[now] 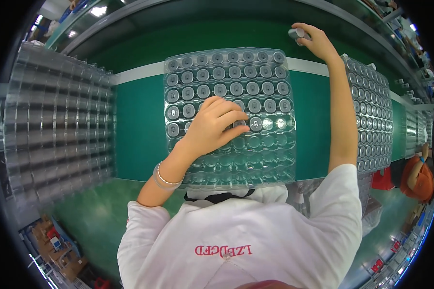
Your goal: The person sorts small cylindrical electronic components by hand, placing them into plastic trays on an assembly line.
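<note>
In front of me lies a clear plastic blister tray (279, 166). Its far rows hold small round grey metallic parts (236, 88), while the nearest pockets show no parts. My left hand (216, 120) reaches over the middle of the tray, thumb and fingers curled around a grey round part (238, 124) in a pocket. Part of that row is hidden under the hand. Far off to the right, beyond the tray, my right hand (318, 42) is closed on a small grey cylindrical part (297, 33), held above the dark green surface.
A tall stack of clear trays (62, 125) stands at the left. At the right, past my forearm, sits another tray (371, 113) filled with similar parts. A white strip (140, 72) crosses the green table (137, 130). A person (417, 176) in orange is at the far right.
</note>
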The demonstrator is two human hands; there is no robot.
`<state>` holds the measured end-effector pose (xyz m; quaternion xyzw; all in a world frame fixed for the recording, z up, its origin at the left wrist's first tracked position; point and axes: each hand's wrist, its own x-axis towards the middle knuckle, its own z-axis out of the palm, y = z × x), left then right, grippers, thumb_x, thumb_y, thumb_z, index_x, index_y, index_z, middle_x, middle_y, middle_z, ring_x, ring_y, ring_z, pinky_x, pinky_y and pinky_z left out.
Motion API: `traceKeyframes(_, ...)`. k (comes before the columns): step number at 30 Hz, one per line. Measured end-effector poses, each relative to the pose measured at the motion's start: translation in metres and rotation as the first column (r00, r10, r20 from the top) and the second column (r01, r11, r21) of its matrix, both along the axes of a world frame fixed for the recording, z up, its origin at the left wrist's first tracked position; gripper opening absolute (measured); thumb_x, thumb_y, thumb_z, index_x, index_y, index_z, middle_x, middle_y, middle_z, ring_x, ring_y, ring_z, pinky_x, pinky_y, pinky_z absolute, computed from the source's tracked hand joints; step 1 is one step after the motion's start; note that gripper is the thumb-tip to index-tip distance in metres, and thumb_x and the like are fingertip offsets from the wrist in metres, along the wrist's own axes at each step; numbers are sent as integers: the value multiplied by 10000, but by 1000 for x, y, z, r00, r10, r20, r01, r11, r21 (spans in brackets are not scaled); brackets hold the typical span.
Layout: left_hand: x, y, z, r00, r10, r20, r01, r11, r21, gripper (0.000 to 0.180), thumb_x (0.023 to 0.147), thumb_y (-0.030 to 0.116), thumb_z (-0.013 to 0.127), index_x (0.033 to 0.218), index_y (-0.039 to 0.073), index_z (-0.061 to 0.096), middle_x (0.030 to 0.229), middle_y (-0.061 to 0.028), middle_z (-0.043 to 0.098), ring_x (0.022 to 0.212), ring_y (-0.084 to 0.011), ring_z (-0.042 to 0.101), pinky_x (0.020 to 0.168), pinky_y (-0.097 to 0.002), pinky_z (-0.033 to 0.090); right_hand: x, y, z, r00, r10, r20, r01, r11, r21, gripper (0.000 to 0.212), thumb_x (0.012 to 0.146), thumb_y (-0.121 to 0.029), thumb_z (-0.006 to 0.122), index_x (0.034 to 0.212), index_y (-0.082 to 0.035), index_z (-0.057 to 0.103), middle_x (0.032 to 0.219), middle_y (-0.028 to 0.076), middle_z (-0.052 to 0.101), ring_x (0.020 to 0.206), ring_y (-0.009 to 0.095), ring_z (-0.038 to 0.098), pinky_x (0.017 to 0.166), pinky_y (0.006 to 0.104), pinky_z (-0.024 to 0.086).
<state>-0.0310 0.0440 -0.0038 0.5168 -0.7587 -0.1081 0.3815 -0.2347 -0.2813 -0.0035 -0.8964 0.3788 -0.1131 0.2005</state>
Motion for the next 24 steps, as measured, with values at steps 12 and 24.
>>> traceKeyframes(12,9,0,1,912,128,-390,-154,987,-36,531,700,96,760,1178,43,535,1135,-123,537,895,-209,581,701,-293,494,48,212,25,700,302,647,-554,801,225,421,724,64,648,1132,-22,588,1095,96,573,960,174,576,773,282,520)
traceKeyframes(24,4,2,2,764,224,-605,-218,972,85,440,716,-65,699,1124,11,550,1128,-114,526,942,-198,607,776,-289,560,44,216,1,439,35,898,-519,826,222,343,741,131,627,1071,42,594,1179,170,501,1080,242,537,854,315,517)
